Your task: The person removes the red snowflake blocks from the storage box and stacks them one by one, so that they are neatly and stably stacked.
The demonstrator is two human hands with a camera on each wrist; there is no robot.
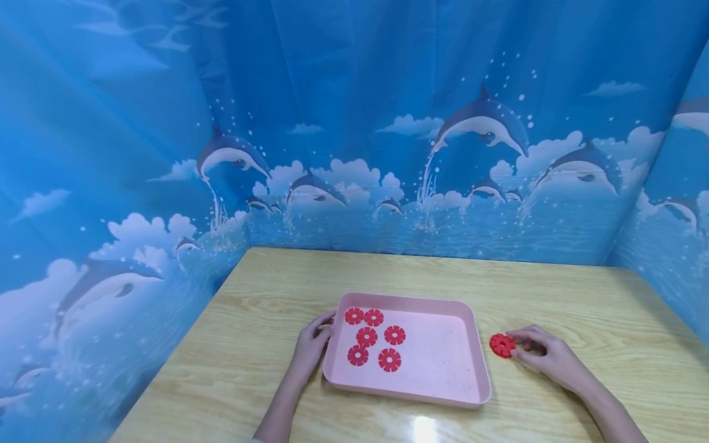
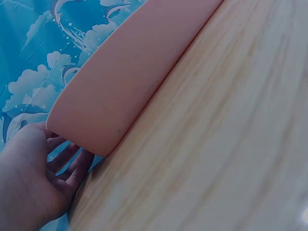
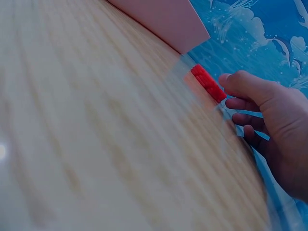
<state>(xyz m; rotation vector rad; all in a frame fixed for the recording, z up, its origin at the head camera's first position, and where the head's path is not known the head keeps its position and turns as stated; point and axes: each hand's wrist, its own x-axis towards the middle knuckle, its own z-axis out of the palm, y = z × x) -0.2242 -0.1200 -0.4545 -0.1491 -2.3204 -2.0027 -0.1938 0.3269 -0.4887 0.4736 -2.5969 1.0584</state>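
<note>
Head view: right hand (image 1: pixel 554 360) pinches red disc stack (image 1: pixel 498 350) just off right edge of pink tray (image 1: pixel 437 357); six discs (image 1: pixel 384 357) lie inside, toward left edge. Left wrist: left hand (image 2: pixel 30 180), fingers apart, touches tray's end wall. Right wrist: thumb and finger clamped on stack; gripping step looks in hand, next move calls for steady pinch.
</note>
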